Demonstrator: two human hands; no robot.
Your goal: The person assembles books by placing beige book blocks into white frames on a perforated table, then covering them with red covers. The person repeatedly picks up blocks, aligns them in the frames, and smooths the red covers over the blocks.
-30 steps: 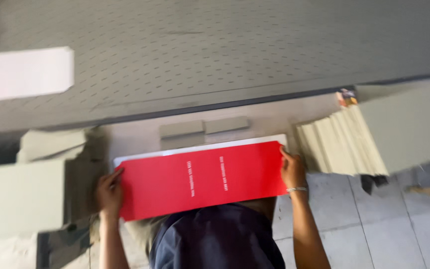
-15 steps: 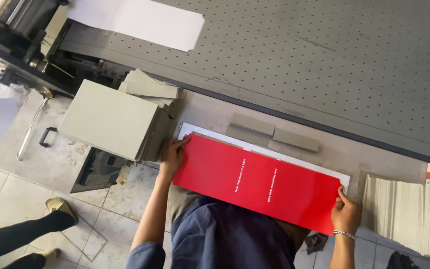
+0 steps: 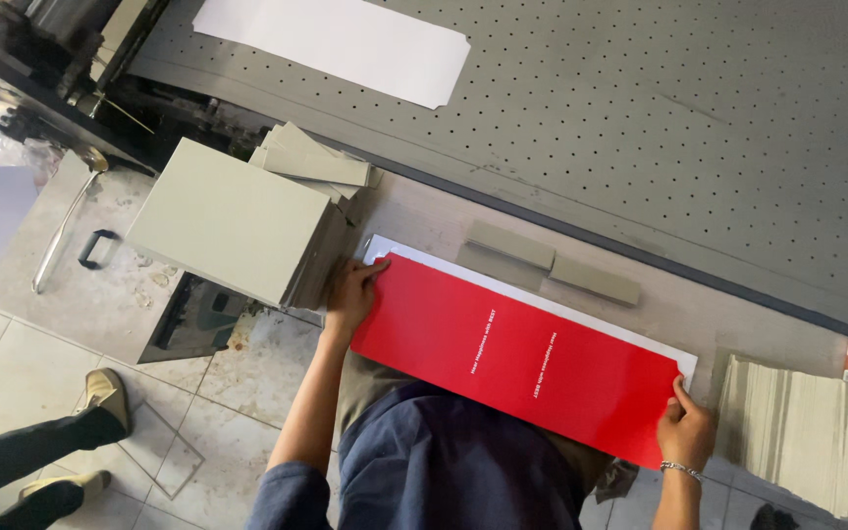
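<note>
Red sheet: a long red sheet (image 3: pixel 517 358) lies slantwise across the near edge of the tabletop (image 3: pixel 424 211), its near edge over the person's dark blue top, white lettering small at its middle.
White sheet beneath: a thin white margin (image 3: pixel 581 312) shows along the red sheet's far edge, so the two sit close to square but not flush.
Left hand: the left hand (image 3: pixel 350 294) is closed on the left end of the red sheet, fingers on top at the corner, thumb hidden below.
Right hand: the right hand (image 3: pixel 684 432) pinches the right end, thumb on the red face, a bracelet at the wrist.
Doing it well: my call is to hold both ends taut and level, keep the white margin even along the whole length, and avoid creasing the corners under the fingers.
Left of the sheet: a stack of grey boards (image 3: pixel 233 221) touches or nearly touches the left hand, so there's little elbow room on that side.
Right of the sheet: another stack of boards (image 3: pixel 807 432), fanned, just beside the right hand.
Far side: two grey strips (image 3: pixel 552 260) lie near the white margin; beyond them the perforated grey bed (image 3: pixel 689 118) carries a loose white sheet (image 3: pixel 336 44).
Floor, left: someone else's shoes (image 3: pixel 100 393) on the tiles, well apart.
</note>
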